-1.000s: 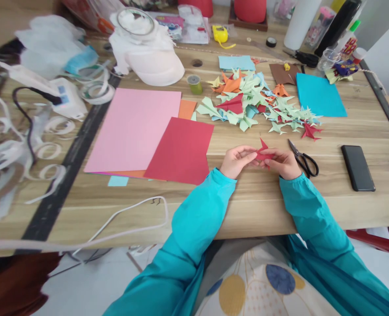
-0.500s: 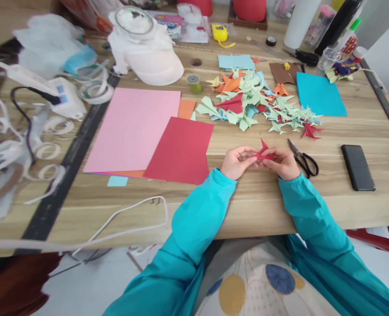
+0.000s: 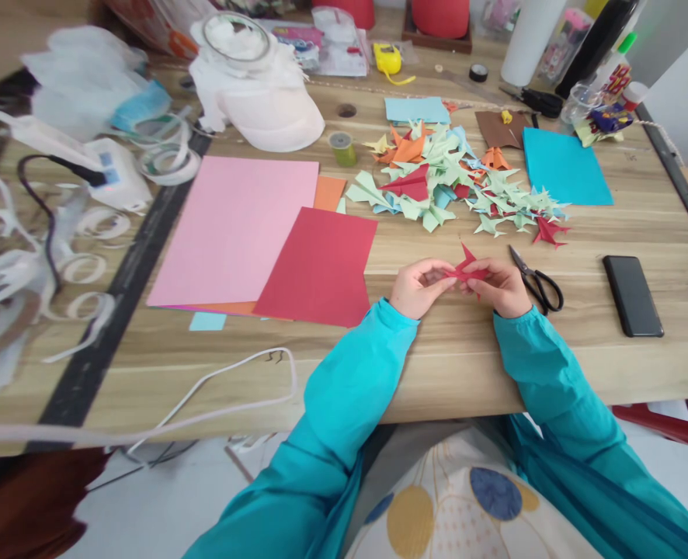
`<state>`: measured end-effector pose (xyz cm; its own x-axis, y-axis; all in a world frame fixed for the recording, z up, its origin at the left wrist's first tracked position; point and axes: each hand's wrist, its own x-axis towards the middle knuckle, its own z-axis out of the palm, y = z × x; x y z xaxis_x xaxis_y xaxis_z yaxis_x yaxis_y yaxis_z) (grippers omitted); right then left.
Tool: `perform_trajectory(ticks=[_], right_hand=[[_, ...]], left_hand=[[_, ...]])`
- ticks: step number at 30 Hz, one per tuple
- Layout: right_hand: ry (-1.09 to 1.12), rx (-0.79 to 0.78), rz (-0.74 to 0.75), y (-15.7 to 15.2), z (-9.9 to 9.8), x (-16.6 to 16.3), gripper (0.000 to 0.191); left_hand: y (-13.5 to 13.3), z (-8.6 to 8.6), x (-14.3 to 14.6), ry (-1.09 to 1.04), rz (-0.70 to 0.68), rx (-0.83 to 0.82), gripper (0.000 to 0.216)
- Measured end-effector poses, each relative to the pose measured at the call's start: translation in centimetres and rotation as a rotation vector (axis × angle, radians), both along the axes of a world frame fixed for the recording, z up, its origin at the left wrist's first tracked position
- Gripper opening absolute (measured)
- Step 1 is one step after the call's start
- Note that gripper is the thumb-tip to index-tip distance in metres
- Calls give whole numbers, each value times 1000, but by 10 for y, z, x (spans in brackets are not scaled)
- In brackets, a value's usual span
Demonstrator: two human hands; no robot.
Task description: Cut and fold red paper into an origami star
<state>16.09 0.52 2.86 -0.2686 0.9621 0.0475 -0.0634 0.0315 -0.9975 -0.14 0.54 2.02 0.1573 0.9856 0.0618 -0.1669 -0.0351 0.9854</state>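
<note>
Both hands pinch a small folded red paper figure over the front part of the table. My left hand holds its left end between thumb and fingers. On its right part, my right hand is closed, partly hiding the folds. One pointed tip sticks up between the hands. Just right of my right hand lie black-handled scissors. Beyond the hands spreads a heap of folded paper figures in pale green, orange, red and blue. A red sheet lies left of my left hand, overlapping a pink sheet.
A black phone lies at the right. Blue paper squares and a yellow tape measure sit farther back. On the left are a white cap, a white cable, a power strip and curled white strips.
The fingers of my right hand have shifted slightly on the red paper figure, and its visible folds have turned a little. Both hands stay in nearly the same place.
</note>
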Motion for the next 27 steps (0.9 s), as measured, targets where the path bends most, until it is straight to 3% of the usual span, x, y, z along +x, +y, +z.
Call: perform_trajectory(ticks=[15, 27], right_hand=[[-6, 30, -18, 1, -2, 0, 14], [-123, 127, 22, 0, -1, 0, 11]], left_hand=[[0, -2, -2, 98, -25, 45, 11], [0, -8, 0, 81, -75, -106, 15]])
